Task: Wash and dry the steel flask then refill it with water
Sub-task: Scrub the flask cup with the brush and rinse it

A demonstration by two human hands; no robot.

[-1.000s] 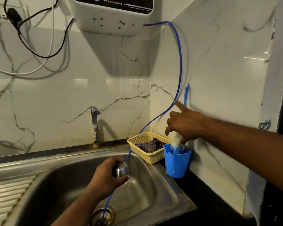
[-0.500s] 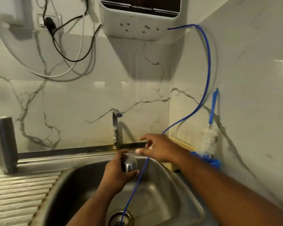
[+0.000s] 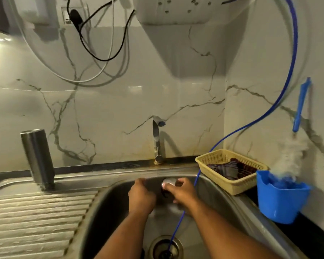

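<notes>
The steel flask (image 3: 38,157) stands upright and uncapped on the back of the drainboard, far left of my hands. Over the sink bowl (image 3: 232,206) I hold a small rounded steel cap (image 3: 169,182) between both hands. My right hand (image 3: 183,192) pinches its top with thumb and fingers. My left hand (image 3: 141,197) is curled in a fist against its left side; the contact there is blurred and partly hidden. The tap (image 3: 157,139) stands behind my hands, and no water is visible running from it.
A thin blue tube (image 3: 178,223) runs from the wall purifier (image 3: 185,12) down into the drain (image 3: 165,247), passing my right wrist. A yellow basket (image 3: 213,156) holding a cloth and a blue cup (image 3: 281,200) with a bottle brush (image 3: 293,152) sit right.
My right hand came away from the brush in the blue cup and moved down into the sink to grip the cap that my left hand was holding. The view swung left and down.
</notes>
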